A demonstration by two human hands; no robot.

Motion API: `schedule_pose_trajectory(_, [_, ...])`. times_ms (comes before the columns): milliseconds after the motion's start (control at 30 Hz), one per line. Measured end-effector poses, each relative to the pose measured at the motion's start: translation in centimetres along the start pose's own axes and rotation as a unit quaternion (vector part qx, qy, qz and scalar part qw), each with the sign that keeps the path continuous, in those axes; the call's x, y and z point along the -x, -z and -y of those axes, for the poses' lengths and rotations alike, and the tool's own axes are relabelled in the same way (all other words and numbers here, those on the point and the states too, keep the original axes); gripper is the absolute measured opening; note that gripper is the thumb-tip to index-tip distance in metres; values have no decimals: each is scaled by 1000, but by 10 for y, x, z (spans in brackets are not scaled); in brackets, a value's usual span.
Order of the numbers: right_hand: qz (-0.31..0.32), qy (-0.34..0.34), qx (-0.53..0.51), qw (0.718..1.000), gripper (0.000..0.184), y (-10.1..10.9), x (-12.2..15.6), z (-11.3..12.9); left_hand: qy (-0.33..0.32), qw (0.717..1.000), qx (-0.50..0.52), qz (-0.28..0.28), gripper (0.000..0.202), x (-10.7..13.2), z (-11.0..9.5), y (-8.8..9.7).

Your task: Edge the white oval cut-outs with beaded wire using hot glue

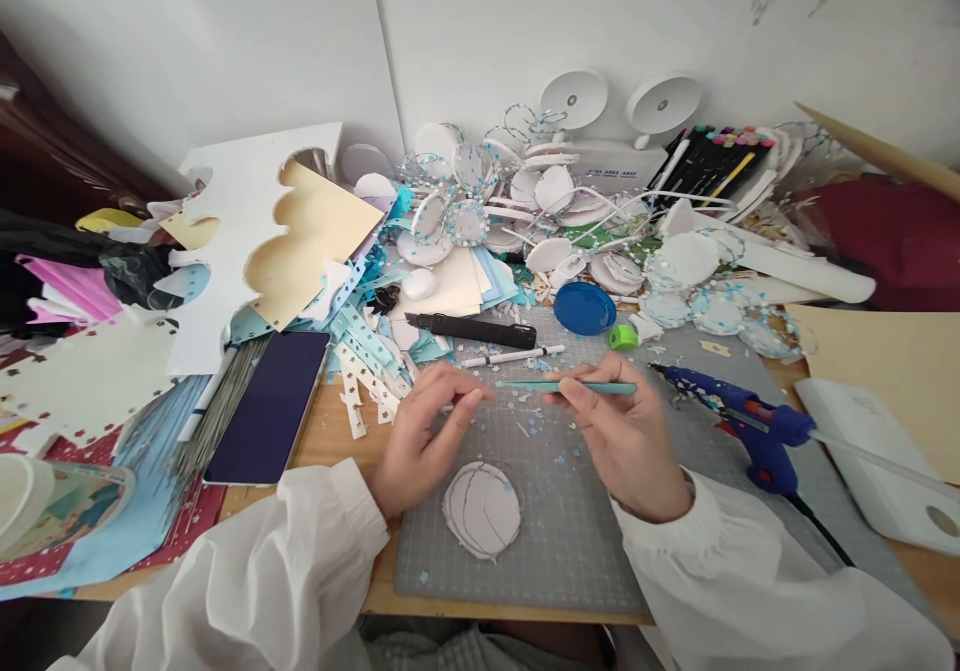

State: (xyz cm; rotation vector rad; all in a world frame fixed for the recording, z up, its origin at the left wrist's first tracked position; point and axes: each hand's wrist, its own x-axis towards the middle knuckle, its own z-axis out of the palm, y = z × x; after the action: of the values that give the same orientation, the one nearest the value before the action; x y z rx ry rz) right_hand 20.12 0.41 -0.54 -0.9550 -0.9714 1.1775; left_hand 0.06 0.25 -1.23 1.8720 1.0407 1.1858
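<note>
Over the grey gridded cutting mat [562, 551], the right hand [626, 441] hides part of a thin teal stick [525, 385]; left of it, a printed paper cup [45, 506] runs off-frame.

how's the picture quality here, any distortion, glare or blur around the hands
Head view: wide-angle distortion slants the wall seam and bows the desk edge; head view: soft even light, only faint shadows under the left hand and right hand on the cutting mat; head view: no glare on the dark phone, and the teal stick looks sharp.
</note>
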Motion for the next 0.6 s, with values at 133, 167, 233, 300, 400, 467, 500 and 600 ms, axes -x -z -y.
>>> schedule_pose_trajectory(133, [-30, 147, 111, 982, 19, 5, -2, 2, 28, 999, 22, -4, 21, 1, -1, 1])
schedule_pose_trajectory(167, [-33, 193, 149, 969, 19, 4, -1, 4, 36, 999, 27, -4, 22, 1, -2, 1])
schedule_pose_trajectory(233, [-16, 292, 222, 930, 22, 1, 2, 12, 45, 998, 38, 3, 26, 1, -3, 2])
schedule_pose_trajectory(300, [53, 386, 289, 875, 26, -5, 8, 22, 39, 998, 51, 24, 28, 1, -5, 3])
schedule_pose_trajectory(400, [178, 495, 374, 764, 28, -17, 17, 31, 16, 992, 101, 68, 30, 0, -7, 5])
schedule_pose_trajectory(467, [223, 539, 410, 701, 19, -24, 22, 31, 19, 986, 139, 91, 35, -1, -8, 6])
schedule_pose_trajectory(500, [231, 556, 422, 678, 15, -28, 24, 30, 30, 983, 153, 99, 39, -1, -8, 6])
schedule_pose_trajectory(600, [237, 590, 454, 624, 16, -36, 27, 24, 90, 973, 183, 111, 44, -1, -8, 8])
